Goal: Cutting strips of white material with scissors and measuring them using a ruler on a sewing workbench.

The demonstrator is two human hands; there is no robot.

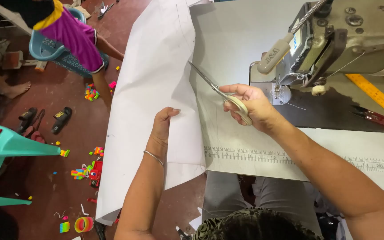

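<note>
Probably a home sewing room: sewing machine (334, 40), toys (87, 169) strewn on floor.

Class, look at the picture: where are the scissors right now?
The scissors are in the right hand, near the middle of the head view, blades pointing up-left at the edge of the white paper, just left of the sewing machine.

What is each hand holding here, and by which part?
The right hand holds the scissors by their handle loops. The left hand grips the white paper sheet near its cut edge.
</note>
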